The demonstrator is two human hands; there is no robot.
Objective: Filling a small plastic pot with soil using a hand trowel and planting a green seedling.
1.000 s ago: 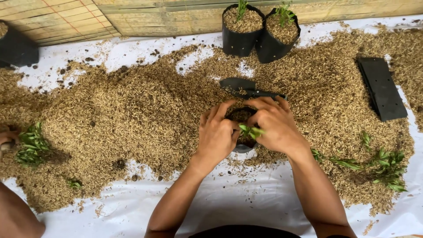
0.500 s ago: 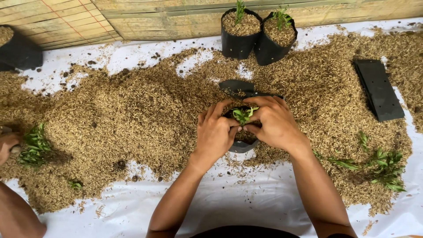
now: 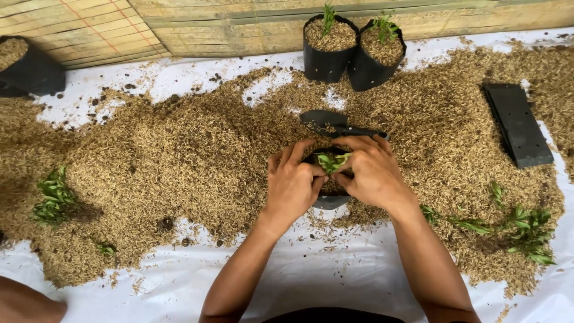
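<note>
Evidently both hands, left hand (image 3: 292, 186) and right hand (image 3: 372, 174), pinch around a frail seedling (image 3: 332, 161) between them, in a soft, floppy black grow bag (image 3: 330, 200) best cupped low.

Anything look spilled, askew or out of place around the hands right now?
Nothing is damaged. Husk mix is spread loosely over the white sheet, and an empty black bag lies flopped on its side behind the bag both hands hold.

Seedling (image 3: 332, 160) now upright between hands (image 3: 335, 179)
</note>
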